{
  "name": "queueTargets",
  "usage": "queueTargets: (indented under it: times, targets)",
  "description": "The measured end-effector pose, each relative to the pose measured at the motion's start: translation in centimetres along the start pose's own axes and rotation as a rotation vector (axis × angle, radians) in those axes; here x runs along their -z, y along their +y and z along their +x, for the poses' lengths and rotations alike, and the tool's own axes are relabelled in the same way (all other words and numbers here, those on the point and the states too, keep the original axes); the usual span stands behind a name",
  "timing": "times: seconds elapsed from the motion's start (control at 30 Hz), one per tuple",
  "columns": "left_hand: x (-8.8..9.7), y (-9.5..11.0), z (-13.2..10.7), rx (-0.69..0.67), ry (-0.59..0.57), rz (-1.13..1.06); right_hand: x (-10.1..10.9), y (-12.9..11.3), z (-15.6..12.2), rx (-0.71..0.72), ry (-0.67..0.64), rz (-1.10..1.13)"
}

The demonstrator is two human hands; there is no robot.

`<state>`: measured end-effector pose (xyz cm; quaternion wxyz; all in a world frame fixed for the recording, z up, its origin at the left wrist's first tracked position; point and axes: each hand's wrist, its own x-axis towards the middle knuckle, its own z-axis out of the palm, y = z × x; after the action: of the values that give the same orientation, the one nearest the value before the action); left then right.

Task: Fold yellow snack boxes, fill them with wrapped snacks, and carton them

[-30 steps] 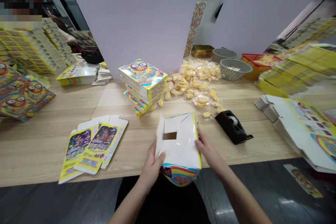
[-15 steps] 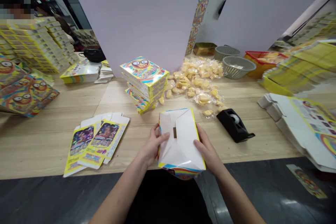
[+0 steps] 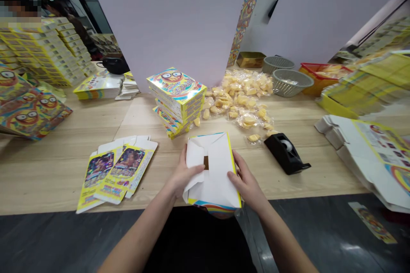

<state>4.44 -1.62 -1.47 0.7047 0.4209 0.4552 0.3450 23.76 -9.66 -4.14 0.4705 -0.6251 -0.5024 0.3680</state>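
Held carton (image 3: 216, 170) printed face hidden; nearby blank (image 3: 134, 166) artwork pixelated.

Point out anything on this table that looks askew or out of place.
The stack of printed cartons looks askew: its lower boxes are skewed out of line with the top ones. The loose snack packets lie unboxed beside it on the wooden table.

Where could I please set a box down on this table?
Bare wood lies left of the printed box blanks, and between the tape dispenser and the unfolded carton. It is crowded behind, around the wrapped yellow snacks and stacked boxes.

Matt white paperboard box (image 3: 218, 175), tabletop (image 3: 64, 166) apparently smooth wood.
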Motion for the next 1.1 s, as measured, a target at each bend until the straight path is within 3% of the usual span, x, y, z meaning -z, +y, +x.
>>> queueTargets:
  times: [0.2,0.3,0.53,0.63,0.77,0.87,0.97,1.1]
  targets:
    - [-0.1,-3.0,1.7,-0.283,0.078,0.327,-1.2,-0.4,-0.4,0.079,0.011,-0.087]
    - [-0.3,-3.4,2.1,-0.243,0.059,0.446,-1.6,-0.5,-0.5,0.097,0.044,-0.108]
    - [-1.7,-3.3,1.9,-0.137,0.164,0.484,-1.8,-0.5,-0.2,0.073,0.067,-0.104]
    - [-1.8,-2.9,1.6,-0.132,0.047,0.302,-1.0,-0.6,-0.2,0.073,0.061,-0.024]
    - [-1.0,-1.5,0.8,0.026,-0.260,-0.206,0.4,-0.8,-0.3,-0.011,0.106,0.194]
    - [-1.0,0.2,0.5,0.075,-0.302,-0.355,0.4,-1.3,-1.1,-0.103,0.147,0.356]
    - [-1.8,2.8,-0.4,-0.006,-0.312,-0.264,0.0,-1.4,-2.7,-0.075,0.228,0.367]
    - [-2.9,6.6,-3.6,-0.285,-0.422,0.091,0.3,1.3,-4.5,0.029,0.325,0.224]
